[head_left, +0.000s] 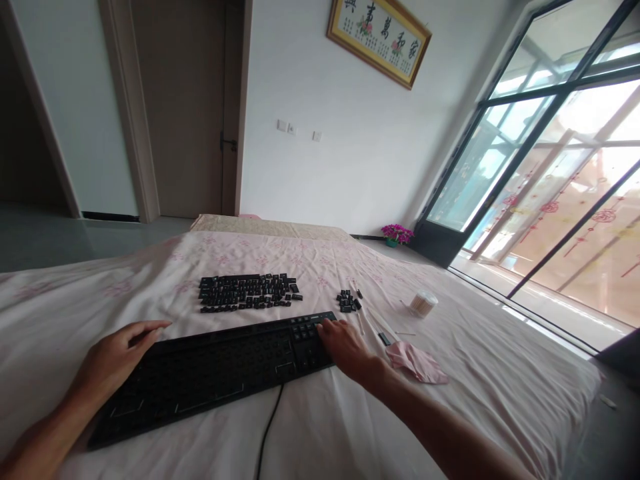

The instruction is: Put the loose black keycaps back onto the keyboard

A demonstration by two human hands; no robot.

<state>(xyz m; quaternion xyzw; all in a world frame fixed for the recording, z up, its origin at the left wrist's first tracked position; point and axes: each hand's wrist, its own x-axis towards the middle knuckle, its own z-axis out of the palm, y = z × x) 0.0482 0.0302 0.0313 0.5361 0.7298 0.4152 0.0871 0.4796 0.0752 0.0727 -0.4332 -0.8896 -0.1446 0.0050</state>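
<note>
Plainly, the keyboard point(220, 363) is lying aslant on the near part of the bed, its left end nearer and its right end farther. Most of its broad left and middle part is showing dark and bare of keys, so the lifting-off looks largely done there. A few keys point(302, 331) are sitting in place toward the far right end, and these seem to be what is left on the board.

The left hand point(117, 350) is hovering or resting at the far left edge, thumb and forefinger spreading apart and closing on nothing; whether it is touching the edge, I cannot tell. The right hand point(346, 343) is lying over the right end, its thumb side by the remaining keys; whether it is gripping the board or a key, I cannot tell. A cord point(269, 430) is running from the near edge.

Beyond the keyboard, a big patch of loose keys point(245, 291) is lying in rough rows, and a smaller bunch point(347, 301) is lying to its right. Farther right, a pink cloth point(419, 363) is lying crumpled near the right forearm, and a tub of cotton swabs point(424, 304) is standing beyond it on the sheet point(500, 360).
</note>
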